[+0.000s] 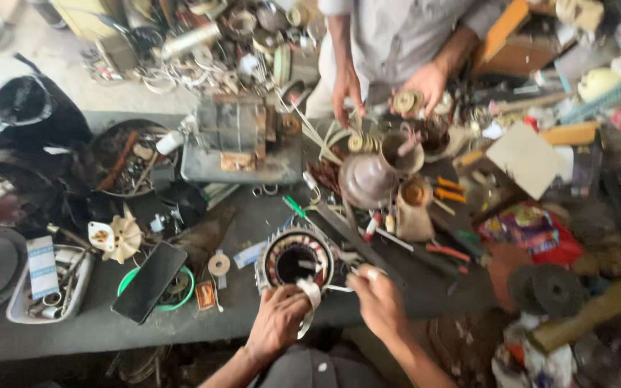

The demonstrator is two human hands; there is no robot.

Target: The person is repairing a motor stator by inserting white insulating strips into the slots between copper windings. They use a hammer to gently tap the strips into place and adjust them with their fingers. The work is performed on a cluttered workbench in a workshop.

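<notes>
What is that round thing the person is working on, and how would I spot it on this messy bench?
Find the dark workbench and follow its near edge to the person's left hand and right hand. Just above the left hand sits the motor stator: a metal ring with reddish copper windings around a dark centre hole, the only ringed coil there.

The motor stator [297, 259] sat at the near edge of the workbench [253, 208], with the left hand [276, 321] and right hand [379, 302] just before it. A phone [149, 282] lay to its left, a tray [16, 305] farther left. Across the bench stood another person [397, 36], a pot [368, 179] before them.
</notes>
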